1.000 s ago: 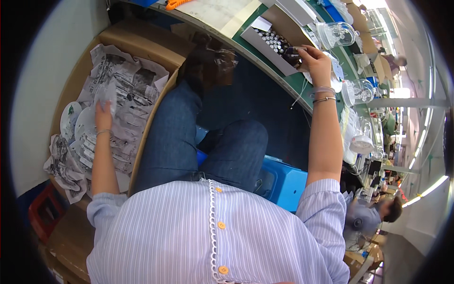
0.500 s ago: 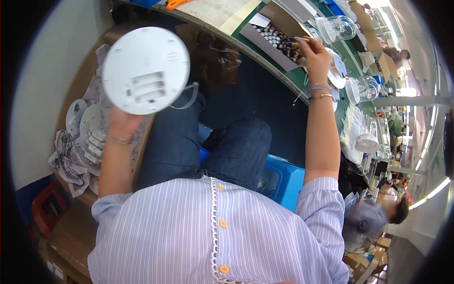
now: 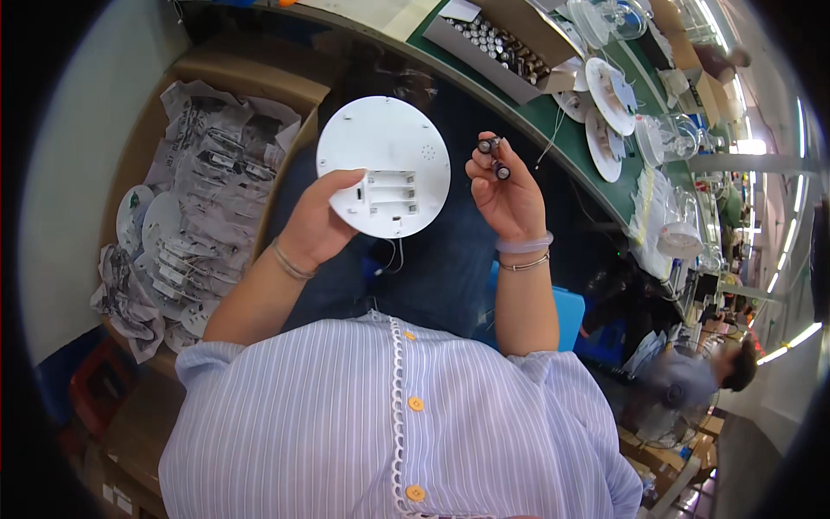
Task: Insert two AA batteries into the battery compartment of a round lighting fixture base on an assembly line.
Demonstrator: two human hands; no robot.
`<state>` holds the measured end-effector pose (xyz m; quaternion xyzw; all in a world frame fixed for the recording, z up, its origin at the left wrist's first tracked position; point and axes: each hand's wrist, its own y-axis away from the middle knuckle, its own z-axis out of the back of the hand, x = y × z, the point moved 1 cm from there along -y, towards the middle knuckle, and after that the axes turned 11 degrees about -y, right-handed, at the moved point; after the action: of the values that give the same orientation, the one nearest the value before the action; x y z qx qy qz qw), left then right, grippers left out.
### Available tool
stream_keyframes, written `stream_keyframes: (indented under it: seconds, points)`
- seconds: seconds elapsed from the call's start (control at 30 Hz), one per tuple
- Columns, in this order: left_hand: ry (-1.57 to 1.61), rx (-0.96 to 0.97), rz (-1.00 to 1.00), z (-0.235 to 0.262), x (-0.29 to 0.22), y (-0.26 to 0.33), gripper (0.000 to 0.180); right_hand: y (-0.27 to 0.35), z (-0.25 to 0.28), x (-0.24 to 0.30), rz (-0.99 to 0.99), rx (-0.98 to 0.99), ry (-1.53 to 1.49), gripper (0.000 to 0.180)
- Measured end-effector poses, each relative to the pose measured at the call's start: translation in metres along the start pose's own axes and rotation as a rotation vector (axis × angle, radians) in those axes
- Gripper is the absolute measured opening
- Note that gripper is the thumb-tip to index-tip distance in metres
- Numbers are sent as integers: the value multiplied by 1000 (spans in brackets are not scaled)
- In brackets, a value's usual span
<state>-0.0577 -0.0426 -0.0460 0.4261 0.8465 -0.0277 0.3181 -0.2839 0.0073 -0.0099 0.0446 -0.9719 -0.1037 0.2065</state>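
My left hand is closed on the lower left edge of a white round plastic base, thumb on its face. An empty battery compartment with several slots faces up at me, and a thin white cord hangs below the disc. To the right, my right hand is closed around a few dark cylindrical batteries, their ends showing at the fingertips. How many batteries it holds is partly hidden by the fingers. A gap separates the batteries from the base.
An open carton of batteries stands on the green bench, beside more white discs and clear domed parts. At left, a large cardboard box holds crumpled paper and stacked discs. Another person is at lower right.
My right hand has left the battery carton and come back toward me with batteries. My left hand has brought the white base rightward and lower, over my lap.
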Motion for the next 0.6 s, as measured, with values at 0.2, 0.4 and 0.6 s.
stream_keyframes:
  seconds: [0.2,0.4,0.6]
  points:
    - [46,-56,-17,-9,17,-1,45,18,-19,-13,197,-178,727,21]
    - [-64,-32,-4,-10,23,0,47,30,-44,-13,383,-89,1583,18]
    - [-21,-28,51,-11,33,1,47,22,-57,-33,309,358,2236,21]
